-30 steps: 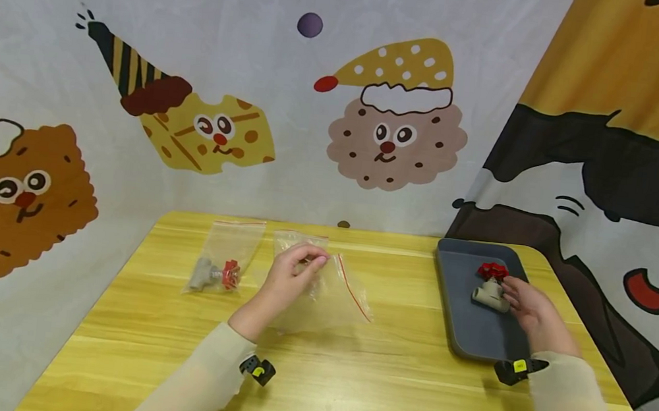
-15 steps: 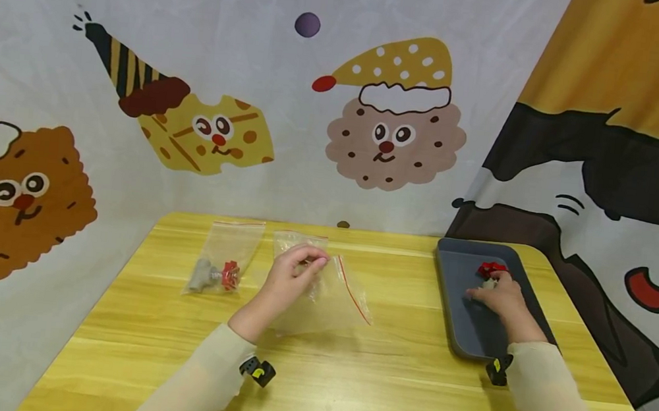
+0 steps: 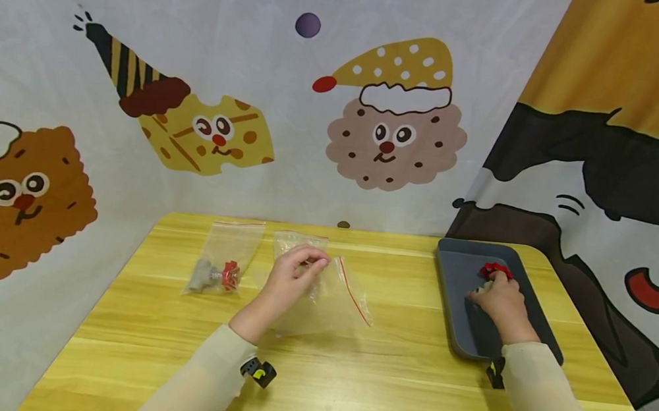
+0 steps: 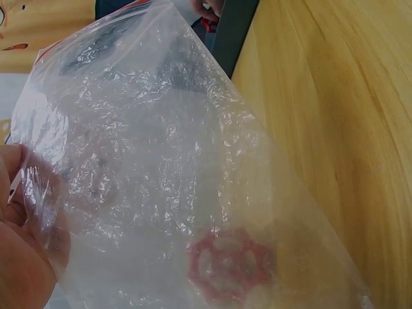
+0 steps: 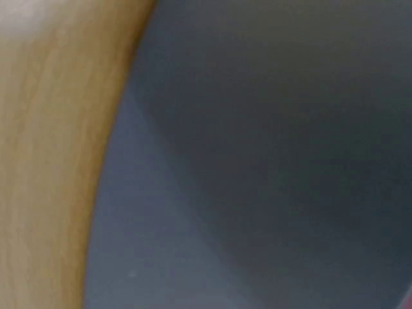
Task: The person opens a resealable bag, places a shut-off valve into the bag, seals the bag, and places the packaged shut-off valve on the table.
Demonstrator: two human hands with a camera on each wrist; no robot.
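My left hand (image 3: 293, 275) pinches the edge of a clear zip bag (image 3: 328, 305) with a red seal line, over the middle of the table. Through its film in the left wrist view, a red handwheel (image 4: 230, 265) shows. My right hand (image 3: 501, 301) reaches into the grey tray (image 3: 454, 333) and grips a valve with a beige body and a red handwheel (image 3: 495, 270). Most of the valve's body is hidden under the fingers. The right wrist view holds only the tray floor (image 5: 257, 161) and a strip of table.
Left on the wooden table (image 3: 335, 391) lies another zip bag (image 3: 236, 243) with a grey, red-wheeled valve (image 3: 215, 275) inside. A further clear bag (image 3: 301, 237) lies behind my left hand, partly covered by it. A printed cloth (image 3: 234, 24) hangs behind the table.
My right hand has moved left over the valve in the tray, from beside it to fingers around it. The left hand and its zip bag have hardly moved.
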